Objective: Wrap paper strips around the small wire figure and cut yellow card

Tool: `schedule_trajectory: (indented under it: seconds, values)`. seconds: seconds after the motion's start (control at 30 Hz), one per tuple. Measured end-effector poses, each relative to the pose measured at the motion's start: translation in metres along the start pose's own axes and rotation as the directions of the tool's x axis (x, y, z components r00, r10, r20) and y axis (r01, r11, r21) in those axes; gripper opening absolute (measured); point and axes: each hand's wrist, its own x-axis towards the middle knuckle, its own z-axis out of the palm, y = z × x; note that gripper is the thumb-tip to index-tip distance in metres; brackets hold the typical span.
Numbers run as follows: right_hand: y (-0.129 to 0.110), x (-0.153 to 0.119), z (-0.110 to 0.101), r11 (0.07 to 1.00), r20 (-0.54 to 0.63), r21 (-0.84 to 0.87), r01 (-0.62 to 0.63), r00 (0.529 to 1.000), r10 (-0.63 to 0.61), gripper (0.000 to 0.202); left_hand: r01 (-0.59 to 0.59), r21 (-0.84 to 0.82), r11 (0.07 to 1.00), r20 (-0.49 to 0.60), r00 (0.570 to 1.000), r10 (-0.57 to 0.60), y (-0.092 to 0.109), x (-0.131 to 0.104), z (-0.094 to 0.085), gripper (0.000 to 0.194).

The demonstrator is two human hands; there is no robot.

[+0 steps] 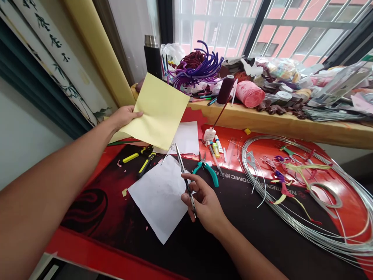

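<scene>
Pinched between thumb and fingers of my left hand [126, 118] is a sheet of pale yellow paper [159, 111], lifted at a tilt above the far left of the table. My right hand [205, 200] grips a pair of scissors [186, 181], its blades pointing up and away from me and looking nearly closed. Below them a white sheet of paper [160, 198] lies turned cornerwise on the black mat [107, 221]. Teal-handled pliers [206, 170] rest just beyond my right hand. Yellow-and-black handled pliers [140, 159] lie under the yellow sheet's near edge, their jaws partly hidden.
A large coil of silvery wire [279, 221] covers the right side, with coloured scraps and a tape roll [326, 195] inside it. A small white glue bottle [210, 134] stands at the back. The windowsill ledge [279, 126] holds a dark thermos [153, 58], purple stems [198, 72] and pink yarn [250, 93].
</scene>
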Motion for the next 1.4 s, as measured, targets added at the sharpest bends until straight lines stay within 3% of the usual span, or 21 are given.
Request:
schedule_trajectory:
  seconds: [0.43, 0.93, 1.4]
  values:
    - [-0.002, -0.002, -0.002, 0.999, -0.005, -0.040, -0.010, 1.000, 0.010, 0.054, 0.085, 0.077, 0.993, 0.037, 0.995, -0.088, -0.018, 0.007, 0.001, 0.018]
    - [-0.005, -0.001, -0.001, 1.000, 0.004, -0.010, -0.015, 1.000, 0.015, 0.052, 0.107, 0.084, 0.991, 0.024, 0.994, -0.110, -0.025, 0.012, 0.000, 0.016]
    - [-0.005, -0.001, -0.002, 0.999, 0.009, -0.036, -0.026, 1.000, 0.026, 0.053, 0.103, 0.105, 0.989, 0.078, 0.991, -0.111, -0.031, 0.018, -0.013, 0.021]
